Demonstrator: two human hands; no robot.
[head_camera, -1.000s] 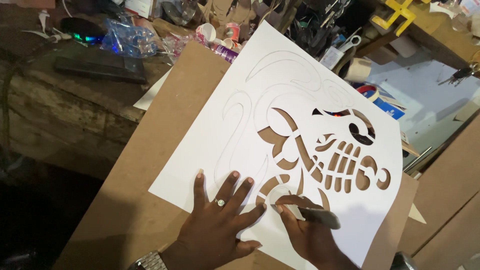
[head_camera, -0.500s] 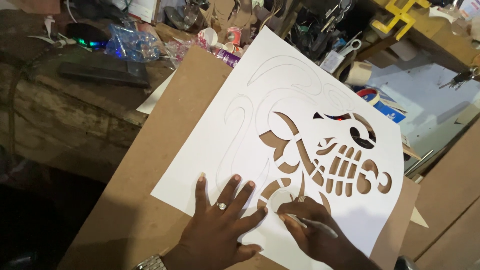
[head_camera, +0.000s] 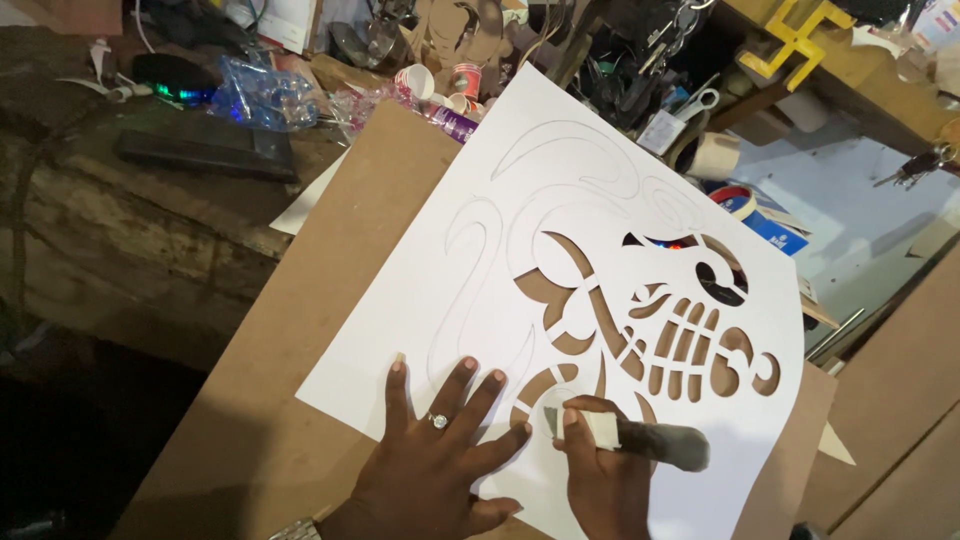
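We press our left hand (head_camera: 435, 460) flat on the white paper sheet (head_camera: 500, 270), fingers spread wide and holding nothing; a ring (head_camera: 437, 421) sits on one finger and a metal watch (head_camera: 298, 530) shows at the wrist by the bottom edge. Our right hand (head_camera: 600, 480) lies just beside it, its grip closed around a cutting knife (head_camera: 640, 440) with a dark grey handle (the blade end is pale and points toward our left fingertips), which rests against the sheet near its lower edge.

The sheet lies tilted on a brown board (head_camera: 300, 330), one corner reaching up toward the cluttered back of the desk (head_camera: 130, 200). Curling outlines are drawn across the upper and left parts of the sheet, while in the middle and right parts many shapes are already cut out, so the brown board shows through the openings (head_camera: 690, 350). The knife tip sits at the lowest of these cut shapes, right by our left index finger.

Beyond the board we see a flat black device (head_camera: 205, 152), a crumpled clear plastic bag (head_camera: 265, 95), small paper cups (head_camera: 440, 85), a roll of tape (head_camera: 732, 198) and a yellow wooden piece (head_camera: 795, 40). A second brown board (head_camera: 900, 400) stands at the right.
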